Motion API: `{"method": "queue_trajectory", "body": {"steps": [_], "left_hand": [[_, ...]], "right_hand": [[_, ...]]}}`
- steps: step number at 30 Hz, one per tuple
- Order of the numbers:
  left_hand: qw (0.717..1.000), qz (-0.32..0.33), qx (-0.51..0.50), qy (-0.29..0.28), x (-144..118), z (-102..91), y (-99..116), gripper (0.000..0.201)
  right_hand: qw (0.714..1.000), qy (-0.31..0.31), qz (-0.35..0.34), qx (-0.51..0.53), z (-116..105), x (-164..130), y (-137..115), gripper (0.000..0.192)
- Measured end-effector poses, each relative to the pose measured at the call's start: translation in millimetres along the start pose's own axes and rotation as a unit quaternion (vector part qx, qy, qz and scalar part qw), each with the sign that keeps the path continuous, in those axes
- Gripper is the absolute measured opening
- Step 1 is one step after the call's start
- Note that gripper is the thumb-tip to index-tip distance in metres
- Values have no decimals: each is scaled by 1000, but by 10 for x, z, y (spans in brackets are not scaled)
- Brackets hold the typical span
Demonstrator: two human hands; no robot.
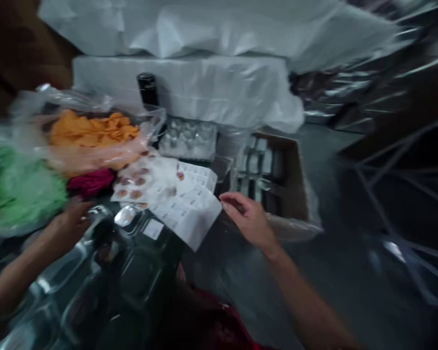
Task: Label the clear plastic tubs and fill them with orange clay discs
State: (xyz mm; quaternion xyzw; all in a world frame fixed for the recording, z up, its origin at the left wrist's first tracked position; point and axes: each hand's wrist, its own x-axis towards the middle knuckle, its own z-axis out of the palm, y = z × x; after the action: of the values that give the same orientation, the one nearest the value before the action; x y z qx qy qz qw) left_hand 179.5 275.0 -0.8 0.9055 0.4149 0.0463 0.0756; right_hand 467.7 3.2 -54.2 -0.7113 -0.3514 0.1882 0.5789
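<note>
My right hand [250, 221] has its thumb and forefinger pinched at the right corner of a white printed label sheet [195, 216]. More sheets, some with round brown pictures [142, 182], lie overlapped to the left of it. My left hand [71, 221] is over the edge of the clear plastic trays [140, 272]; its fingers are smeared by motion, and whether they hold anything cannot be made out. A small white label [153, 228] sits on the trays beside a shiny round-cornered piece [126, 216].
Plastic bags hold orange cloth-like pieces [91, 129] and green ones [20, 187]; dark pink material [91, 183] lies between. Behind the sheets are a black cylinder [148, 90] and a clear bubbled tray [188, 138]. A plastic-lined cardboard box [295, 180] with packed items stands right.
</note>
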Motion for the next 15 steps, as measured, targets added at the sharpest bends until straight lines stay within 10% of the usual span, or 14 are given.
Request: {"method": "queue_trajectory", "body": {"steps": [3,9,15], "left_hand": [[1000,-2,8,26,-9,-56,532,36],[961,208,-150,-101,31,325,2010,24],[972,198,-95,-84,372,741,2429,13]], "right_hand": [[974,58,161,148,-63,-123,601,41],[943,16,180,281,273,62,868,41],[943,-51,143,298,156,249,676,27]]}}
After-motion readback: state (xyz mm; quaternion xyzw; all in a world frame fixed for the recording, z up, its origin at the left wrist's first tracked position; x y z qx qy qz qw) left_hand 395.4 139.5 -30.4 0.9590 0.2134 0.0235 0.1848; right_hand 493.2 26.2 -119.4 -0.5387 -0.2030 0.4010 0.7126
